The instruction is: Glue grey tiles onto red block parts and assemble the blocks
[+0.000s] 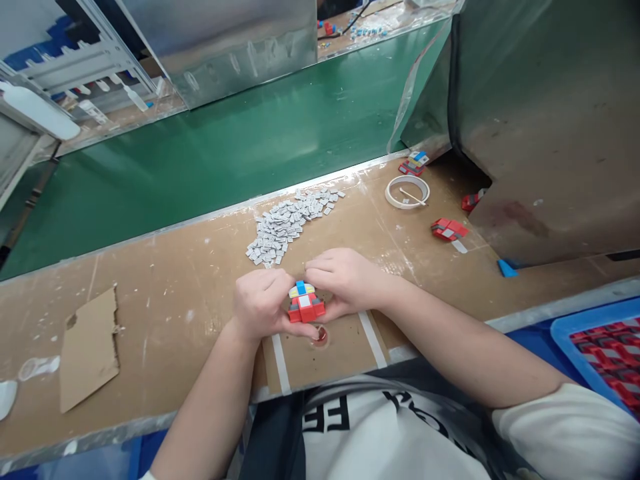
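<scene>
Both my hands hold one small toy block figure [305, 305], red with a blue and yellow top, just above the brown worktable [165, 313]. My left hand [260, 303] grips its left side with curled fingers. My right hand [343, 280] closes over its right side and top. Just beyond my hands lies a pile of several small grey pieces [285, 227].
A tape roll [407, 192] and other red block figures [449, 229] [413, 163] lie at the right. A cardboard scrap [89, 347] lies at the left. A green conveyor belt [225, 147] runs behind. A blue bin [607, 353] of red parts stands at lower right.
</scene>
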{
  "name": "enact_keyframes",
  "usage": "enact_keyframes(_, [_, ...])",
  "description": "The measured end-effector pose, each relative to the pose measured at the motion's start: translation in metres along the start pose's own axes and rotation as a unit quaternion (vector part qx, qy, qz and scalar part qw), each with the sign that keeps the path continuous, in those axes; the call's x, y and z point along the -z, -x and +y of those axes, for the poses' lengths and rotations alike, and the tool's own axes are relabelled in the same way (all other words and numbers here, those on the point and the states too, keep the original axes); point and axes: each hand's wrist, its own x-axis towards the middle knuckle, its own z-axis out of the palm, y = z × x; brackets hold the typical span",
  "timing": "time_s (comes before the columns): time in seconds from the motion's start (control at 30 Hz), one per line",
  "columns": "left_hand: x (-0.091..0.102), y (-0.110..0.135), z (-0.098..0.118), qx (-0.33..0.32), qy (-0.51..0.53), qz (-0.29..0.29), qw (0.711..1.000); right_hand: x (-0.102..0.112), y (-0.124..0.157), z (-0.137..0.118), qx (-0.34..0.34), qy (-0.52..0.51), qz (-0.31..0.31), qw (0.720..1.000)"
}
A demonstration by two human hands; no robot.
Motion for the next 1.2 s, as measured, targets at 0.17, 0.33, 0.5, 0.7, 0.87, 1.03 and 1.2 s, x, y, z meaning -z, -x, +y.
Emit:
enact_keyframes(0.17, [0.000, -0.001, 0.003, 0.004, -0.017, -0.005, 1.000, 0.005, 0.001, 0.002, 0.011, 0.027, -0.035, 0.999])
enact_keyframes(0.33, [0.002, 0.000, 0.004, -0.016, -0.004, -0.023, 1.000, 0.011, 0.001, 0.001, 0.046, 0.079, -0.046, 0.995])
enact_keyframes(0.5, [0.002, -0.002, 0.005, -0.027, -0.014, -0.017, 0.999, 0.013, 0.001, 0.001, 0.058, 0.090, -0.042, 0.993])
enact_keyframes(0.7, [0.001, -0.002, 0.005, -0.022, -0.020, -0.015, 0.999, 0.011, 0.002, 0.002, 0.047, 0.095, -0.066, 0.992])
enact_keyframes(0.87, [0.000, -0.004, 0.005, -0.019, -0.021, -0.015, 0.999, 0.007, 0.003, 0.004, 0.046, 0.088, -0.042, 0.994])
enact_keyframes(1.03, [0.001, -0.004, 0.005, -0.021, -0.020, -0.020, 0.999, 0.004, 0.003, 0.005, 0.052, 0.093, -0.037, 0.994])
enact_keyframes(1.2, [0.002, -0.004, 0.005, -0.022, -0.022, -0.021, 0.999, 0.003, 0.004, 0.005, 0.035, 0.094, -0.061, 0.993])
